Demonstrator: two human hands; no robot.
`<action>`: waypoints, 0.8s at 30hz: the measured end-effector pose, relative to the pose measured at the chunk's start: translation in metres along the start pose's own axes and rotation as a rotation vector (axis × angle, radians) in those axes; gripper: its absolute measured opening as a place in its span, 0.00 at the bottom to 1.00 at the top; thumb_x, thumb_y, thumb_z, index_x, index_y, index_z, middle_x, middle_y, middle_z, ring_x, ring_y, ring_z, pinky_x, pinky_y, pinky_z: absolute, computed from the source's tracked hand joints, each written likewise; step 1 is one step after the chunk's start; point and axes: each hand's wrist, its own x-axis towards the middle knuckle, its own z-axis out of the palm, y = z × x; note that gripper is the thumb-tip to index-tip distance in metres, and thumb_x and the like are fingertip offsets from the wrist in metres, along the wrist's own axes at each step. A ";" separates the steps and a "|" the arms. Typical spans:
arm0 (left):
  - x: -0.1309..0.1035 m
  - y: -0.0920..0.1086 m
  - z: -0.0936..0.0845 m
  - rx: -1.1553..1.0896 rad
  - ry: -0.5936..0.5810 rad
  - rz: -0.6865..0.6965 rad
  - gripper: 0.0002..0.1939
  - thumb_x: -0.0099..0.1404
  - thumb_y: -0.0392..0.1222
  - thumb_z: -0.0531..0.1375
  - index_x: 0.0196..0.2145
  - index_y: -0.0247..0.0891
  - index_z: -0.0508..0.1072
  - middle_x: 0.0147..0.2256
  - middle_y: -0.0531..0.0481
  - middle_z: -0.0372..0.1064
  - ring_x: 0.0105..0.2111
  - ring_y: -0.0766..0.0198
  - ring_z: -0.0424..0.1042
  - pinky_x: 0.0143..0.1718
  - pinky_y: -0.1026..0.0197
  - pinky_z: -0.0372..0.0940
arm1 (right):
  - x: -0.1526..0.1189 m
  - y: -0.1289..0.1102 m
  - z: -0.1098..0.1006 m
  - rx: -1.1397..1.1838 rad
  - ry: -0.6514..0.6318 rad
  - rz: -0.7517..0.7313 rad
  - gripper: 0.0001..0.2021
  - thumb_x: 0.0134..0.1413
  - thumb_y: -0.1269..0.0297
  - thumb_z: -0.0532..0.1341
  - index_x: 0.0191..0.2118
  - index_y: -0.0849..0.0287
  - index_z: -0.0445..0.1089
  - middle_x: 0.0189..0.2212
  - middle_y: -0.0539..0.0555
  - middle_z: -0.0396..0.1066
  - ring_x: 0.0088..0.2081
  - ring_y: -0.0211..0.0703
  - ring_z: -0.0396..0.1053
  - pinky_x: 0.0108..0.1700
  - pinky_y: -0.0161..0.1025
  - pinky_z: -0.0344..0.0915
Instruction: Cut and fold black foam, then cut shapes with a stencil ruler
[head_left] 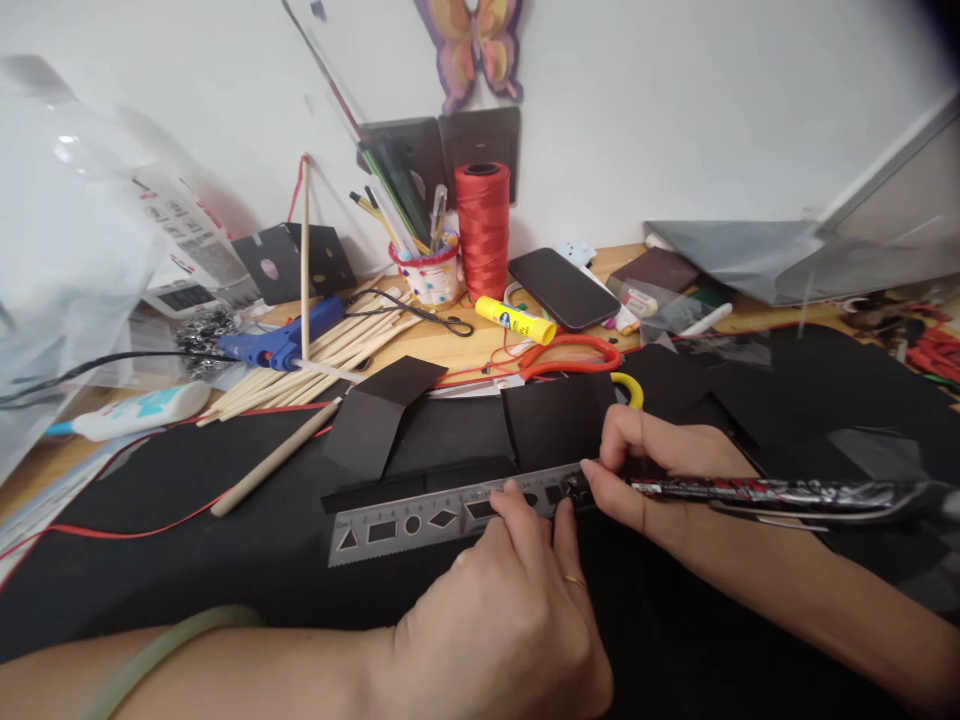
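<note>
scissors (570, 352) are seen at one o'clock from the ruler (412, 524), a glue gun (283, 338) at ten. the ruler is pressed by the part-open left hand (510, 620); the pen (750, 492), tip obscured, is pinched by the right hand (649, 470).

Rear closed off by plain white wall (637, 120). Butterfly decoration (476, 48) in purple, orange, pink mounted high. Two dark plates (491, 142) fixed side by side below it. Pale trim (889, 158) seen slanting, upper right. Light-wood tabletop (401, 348) set against wall. Wall softly lit.
</note>
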 end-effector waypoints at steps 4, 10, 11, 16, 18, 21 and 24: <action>0.003 -0.001 -0.002 0.016 0.015 -0.016 0.15 0.60 0.27 0.49 0.41 0.22 0.72 0.30 0.29 0.73 0.21 0.57 0.73 0.16 0.64 0.67 | 0.001 -0.002 -0.002 -0.017 0.005 -0.032 0.08 0.50 0.67 0.56 0.24 0.56 0.56 0.16 0.43 0.60 0.17 0.30 0.53 0.18 0.29 0.49; 0.004 -0.002 -0.004 0.002 -0.002 0.011 0.16 0.59 0.26 0.48 0.41 0.22 0.72 0.31 0.28 0.73 0.24 0.54 0.75 0.16 0.65 0.67 | 0.003 -0.007 -0.003 -0.066 0.044 0.002 0.09 0.46 0.70 0.56 0.21 0.56 0.55 0.14 0.43 0.58 0.16 0.30 0.52 0.18 0.30 0.48; 0.004 -0.002 -0.004 0.000 0.007 0.007 0.17 0.59 0.26 0.48 0.41 0.22 0.72 0.31 0.28 0.73 0.24 0.54 0.75 0.16 0.65 0.67 | 0.003 -0.007 -0.003 -0.066 0.042 0.013 0.09 0.45 0.70 0.56 0.21 0.56 0.55 0.14 0.43 0.58 0.17 0.30 0.52 0.18 0.29 0.48; 0.004 -0.002 -0.001 0.014 0.026 -0.025 0.17 0.59 0.26 0.48 0.41 0.23 0.72 0.31 0.27 0.72 0.27 0.51 0.75 0.15 0.64 0.67 | 0.003 -0.006 -0.002 -0.053 0.031 0.034 0.09 0.46 0.69 0.56 0.21 0.57 0.55 0.14 0.42 0.58 0.16 0.29 0.52 0.18 0.28 0.49; 0.003 -0.002 -0.001 0.020 0.036 -0.008 0.17 0.59 0.26 0.48 0.42 0.22 0.72 0.31 0.27 0.72 0.27 0.50 0.75 0.15 0.64 0.67 | 0.003 -0.005 -0.002 -0.043 0.030 0.038 0.09 0.46 0.69 0.56 0.21 0.57 0.55 0.13 0.42 0.57 0.16 0.30 0.52 0.17 0.29 0.48; 0.001 0.000 -0.001 0.030 0.060 0.009 0.16 0.60 0.27 0.49 0.42 0.21 0.71 0.30 0.28 0.73 0.27 0.49 0.75 0.16 0.63 0.66 | 0.004 -0.006 -0.003 -0.025 0.034 0.054 0.09 0.45 0.70 0.57 0.20 0.57 0.55 0.13 0.42 0.56 0.16 0.30 0.52 0.17 0.29 0.49; 0.001 0.001 0.000 0.029 0.066 -0.025 0.16 0.60 0.28 0.50 0.42 0.21 0.71 0.30 0.28 0.73 0.26 0.49 0.75 0.16 0.63 0.65 | 0.005 -0.008 -0.004 -0.010 0.026 0.081 0.10 0.44 0.72 0.57 0.20 0.57 0.54 0.13 0.41 0.54 0.16 0.29 0.51 0.18 0.29 0.50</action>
